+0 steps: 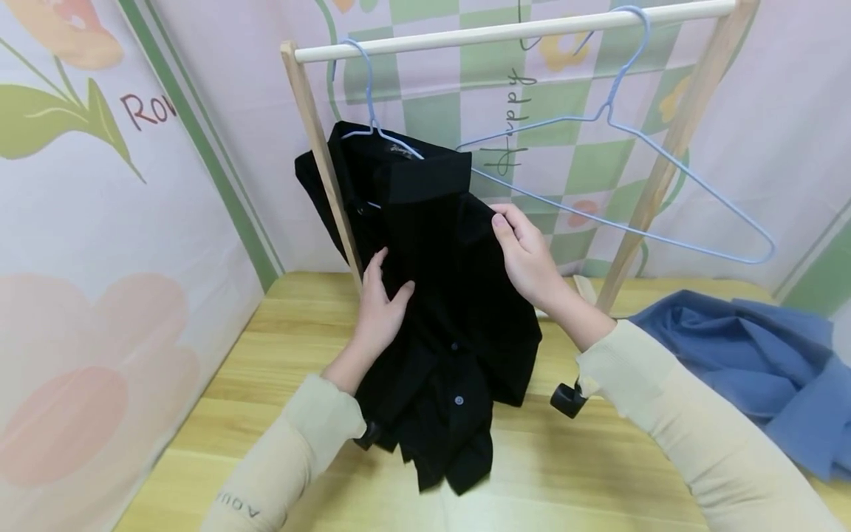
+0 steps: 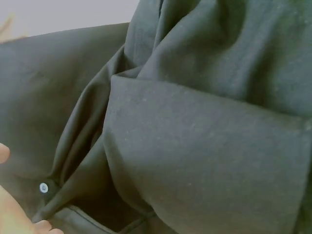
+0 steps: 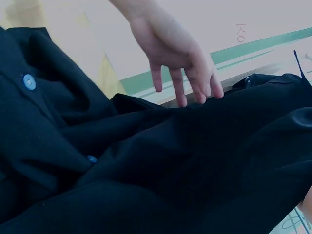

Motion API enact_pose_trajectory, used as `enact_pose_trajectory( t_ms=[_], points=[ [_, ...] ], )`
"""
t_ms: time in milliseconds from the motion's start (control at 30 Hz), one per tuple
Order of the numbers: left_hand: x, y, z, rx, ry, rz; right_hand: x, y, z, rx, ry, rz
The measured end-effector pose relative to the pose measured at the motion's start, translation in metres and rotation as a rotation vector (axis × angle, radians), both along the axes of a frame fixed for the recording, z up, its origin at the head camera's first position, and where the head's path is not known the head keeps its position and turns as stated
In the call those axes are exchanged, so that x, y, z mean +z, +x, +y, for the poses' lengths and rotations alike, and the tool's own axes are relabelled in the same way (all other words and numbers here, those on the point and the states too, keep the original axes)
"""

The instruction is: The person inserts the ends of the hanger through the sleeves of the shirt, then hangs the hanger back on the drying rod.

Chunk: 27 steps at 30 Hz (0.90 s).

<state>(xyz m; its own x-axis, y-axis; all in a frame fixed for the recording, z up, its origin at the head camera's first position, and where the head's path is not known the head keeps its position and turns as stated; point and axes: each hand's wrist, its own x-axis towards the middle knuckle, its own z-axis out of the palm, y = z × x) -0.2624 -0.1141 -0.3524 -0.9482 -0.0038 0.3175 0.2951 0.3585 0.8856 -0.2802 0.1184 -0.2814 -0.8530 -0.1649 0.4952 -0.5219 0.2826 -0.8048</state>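
Your left hand [image 1: 382,314], fingers loosely extended, lies at the front of the black shirt [image 1: 432,251]. Your right hand [image 1: 527,255] pinches the shirt's upper side edge. The shirt hangs by a blue hanger [image 1: 371,96] near the left end of the wooden rail [image 1: 465,36]; a second hanger [image 1: 609,111] hangs to its right.

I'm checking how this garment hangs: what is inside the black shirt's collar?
Part of a blue hanger and a label. The black shirt covers the ends of the hanger's arms, so those cannot be seen.
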Motion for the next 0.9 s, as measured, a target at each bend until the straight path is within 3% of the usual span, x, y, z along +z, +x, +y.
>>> enact_pose_trajectory(
  t_ms=[200,433,900],
  points=[
    [0.002,0.016,0.004,-0.055,-0.055,0.024,-0.005,0.003,0.009,0.029,0.043,-0.011],
    [0.001,0.029,0.015,-0.126,-0.016,0.084,-0.009,0.008,0.019,0.033,0.073,-0.029],
    [0.000,0.051,0.046,-0.374,-0.018,-0.007,-0.021,0.017,0.041,0.051,0.148,0.004]
  ],
)
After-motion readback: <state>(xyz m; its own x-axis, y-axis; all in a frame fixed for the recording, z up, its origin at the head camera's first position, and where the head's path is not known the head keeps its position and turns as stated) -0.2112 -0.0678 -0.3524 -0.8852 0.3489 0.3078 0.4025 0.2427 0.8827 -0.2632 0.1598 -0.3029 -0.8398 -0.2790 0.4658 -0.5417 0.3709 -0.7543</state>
